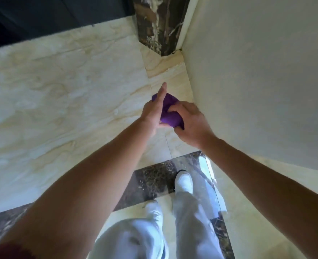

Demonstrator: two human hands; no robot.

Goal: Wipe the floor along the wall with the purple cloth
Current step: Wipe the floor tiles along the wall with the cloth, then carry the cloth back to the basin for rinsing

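Observation:
A bunched purple cloth (170,113) is held in the air between both hands, above the cream marble floor (70,94). My left hand (152,113) presses against the cloth's left side with its index finger pointing straight out. My right hand (191,122) grips the cloth from the right, fingers curled into it. The pale wall (257,81) rises just to the right of the hands. Part of the cloth is hidden behind the fingers.
A dark veined marble column (158,25) stands at the far corner where the wall ends. A dark marble floor band (150,182) runs under my feet. My legs in light trousers and a white shoe (183,181) are below. A dark area lies at top left.

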